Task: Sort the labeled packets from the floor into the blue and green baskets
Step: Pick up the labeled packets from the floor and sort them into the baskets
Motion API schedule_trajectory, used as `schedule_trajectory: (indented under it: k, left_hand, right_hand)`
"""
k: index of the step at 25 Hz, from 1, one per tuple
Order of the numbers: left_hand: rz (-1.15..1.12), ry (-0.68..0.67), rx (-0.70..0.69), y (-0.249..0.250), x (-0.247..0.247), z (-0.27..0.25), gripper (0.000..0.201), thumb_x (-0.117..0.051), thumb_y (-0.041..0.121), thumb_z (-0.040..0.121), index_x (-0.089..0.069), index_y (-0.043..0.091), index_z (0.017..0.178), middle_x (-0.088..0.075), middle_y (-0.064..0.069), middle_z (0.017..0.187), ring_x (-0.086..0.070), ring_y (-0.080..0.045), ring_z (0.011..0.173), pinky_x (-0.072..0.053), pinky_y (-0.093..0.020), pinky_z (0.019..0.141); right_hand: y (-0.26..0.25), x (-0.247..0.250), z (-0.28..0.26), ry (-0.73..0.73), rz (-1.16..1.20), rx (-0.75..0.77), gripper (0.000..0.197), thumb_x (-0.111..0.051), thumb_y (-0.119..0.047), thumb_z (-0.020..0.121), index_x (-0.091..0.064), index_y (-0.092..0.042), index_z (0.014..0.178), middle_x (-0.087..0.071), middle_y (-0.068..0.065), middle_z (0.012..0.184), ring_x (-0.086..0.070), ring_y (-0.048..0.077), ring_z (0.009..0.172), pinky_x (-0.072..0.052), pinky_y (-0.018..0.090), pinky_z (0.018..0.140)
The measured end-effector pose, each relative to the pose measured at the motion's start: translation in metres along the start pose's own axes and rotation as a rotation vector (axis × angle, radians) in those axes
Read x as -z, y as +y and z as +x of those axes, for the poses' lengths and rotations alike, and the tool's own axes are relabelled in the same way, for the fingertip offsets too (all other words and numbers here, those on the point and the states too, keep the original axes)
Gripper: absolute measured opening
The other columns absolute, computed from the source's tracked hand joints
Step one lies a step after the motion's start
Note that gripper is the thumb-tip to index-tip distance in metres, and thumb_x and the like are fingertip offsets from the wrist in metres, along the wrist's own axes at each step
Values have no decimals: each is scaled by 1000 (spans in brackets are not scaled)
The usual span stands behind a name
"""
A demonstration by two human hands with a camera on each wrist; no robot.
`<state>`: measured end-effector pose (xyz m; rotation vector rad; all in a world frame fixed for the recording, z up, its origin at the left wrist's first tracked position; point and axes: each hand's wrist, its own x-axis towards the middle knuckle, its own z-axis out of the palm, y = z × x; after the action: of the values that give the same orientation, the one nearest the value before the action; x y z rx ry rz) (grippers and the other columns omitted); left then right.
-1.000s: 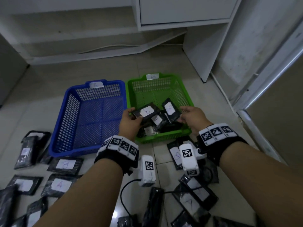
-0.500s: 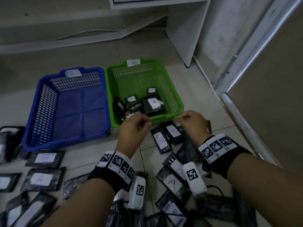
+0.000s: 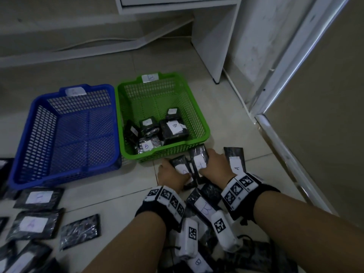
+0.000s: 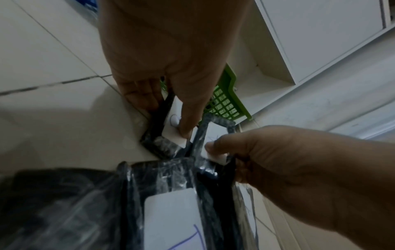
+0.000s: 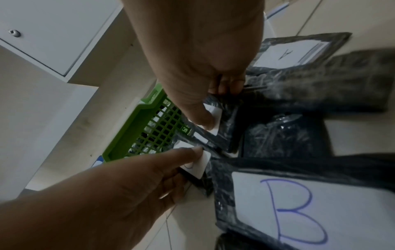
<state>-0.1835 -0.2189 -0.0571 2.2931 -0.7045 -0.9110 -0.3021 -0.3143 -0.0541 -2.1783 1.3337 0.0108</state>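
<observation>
Glossy, crinkled clear plastic wraps the dark packet (image 4: pixel 159 133) under the left hand's (image 3: pixel 171 175) thumb; its paper label is matt white. The packet (image 5: pixel 215 125) beneath the right hand's (image 3: pixel 214 166) thumb looks alike. Just beyond the fingertips, the green basket (image 3: pixel 199 115) is smooth moulded plastic lattice (the blue basket (image 3: pixel 23 138) likewise). Floor tiles (image 3: pixel 110 186) look smooth with a faint sheen.

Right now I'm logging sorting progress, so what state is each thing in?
Blue basket: holds no packets.
Green basket: several B packets inside.
Left hand: grip on a floor packet.
Right hand: grip on the neighbouring packet.
A packet: unsorted, on floor.
</observation>
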Motion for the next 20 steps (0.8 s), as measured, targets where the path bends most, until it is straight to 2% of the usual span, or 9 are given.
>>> schedule_trajectory:
  k: [2, 4, 6, 7, 9, 12, 14, 16, 20]
  left_hand:
    - [-59, -36, -41, 0, 5, -2, 66, -75, 22, 79, -35, 6, 128, -60, -14, 116, -59, -31, 108, -45, -30, 77]
    - [-84, -60, -75, -9, 15, -3, 52, -70, 21, 84, -40, 12, 126, -63, -8, 106, -61, -26, 100, -43, -27, 74]
    - [-298, -109, -41, -24, 30, -2, 38, -73, 19, 81, -49, 17, 111, -66, -3, 96, -65, -22, 88, -54, -35, 78]
    - [-439, -145, -5, -30, 39, -4, 33, -74, 15, 80, -51, 15, 105, -67, -3, 89, -66, -21, 82, -57, -40, 76]
    - [-625, -186, 40, -39, 58, -10, 29, -73, 10, 81, -55, 7, 103, -65, -6, 81, -66, -19, 72, -58, -37, 69]
    - [-752, -221, -17, -46, 86, -23, 25, -67, 15, 86, -61, 7, 109, -67, -8, 86, -65, -19, 73, -57, -37, 69]
    - [-780, -223, -53, -43, 100, -27, 23, -63, 17, 89, -62, 11, 111, -68, -8, 90, -64, -20, 74, -58, -37, 67]
    - [-790, -181, -74, -39, 110, -27, 28, -61, 15, 91, -60, 13, 119, -69, -7, 94, -65, -21, 77, -58, -36, 66]
    - [-829, -122, -176, -26, 129, -12, 47, -55, 0, 91, -50, 18, 134, -65, -7, 119, -65, -24, 99, -56, -38, 83]
  right_hand:
    - [-3, 3, -6, -40, 54, -5, 36, -66, -26, 81, -53, -6, 108, -61, 12, 99, -57, 32, 97, -47, 34, 79]
    - [-9, 11, -13, -57, 178, -11, 26, -60, -25, 87, -54, -5, 102, -58, 7, 89, -56, 28, 87, -42, 29, 70]
    - [-16, 17, -19, -65, 334, -22, 23, -58, -21, 87, -57, -2, 100, -58, 9, 87, -55, 25, 81, -38, 29, 66]
    - [-20, 19, -24, -63, 420, -26, 22, -57, -20, 85, -57, -1, 98, -57, 8, 83, -54, 23, 77, -36, 29, 65]
    - [-31, 20, -34, -51, 613, -46, 20, -58, -19, 83, -58, -1, 92, -55, 6, 77, -51, 19, 71, -36, 29, 64]
    - [-48, 18, -36, 5, 827, -56, 34, -58, -25, 73, -58, 2, 94, -55, 9, 76, -52, 20, 70, -39, 31, 67]
    - [-60, 19, -33, 48, 876, -49, 36, -57, -26, 68, -61, 0, 92, -58, 10, 77, -55, 21, 70, -42, 32, 67]
    - [-71, 20, -28, 70, 882, -36, 33, -58, -24, 70, -62, 0, 92, -59, 9, 75, -54, 21, 67, -41, 32, 65]
    - [-84, 19, -14, 117, 919, -33, 19, -59, -10, 82, -61, 6, 93, -58, 11, 76, -52, 20, 68, -41, 33, 64]
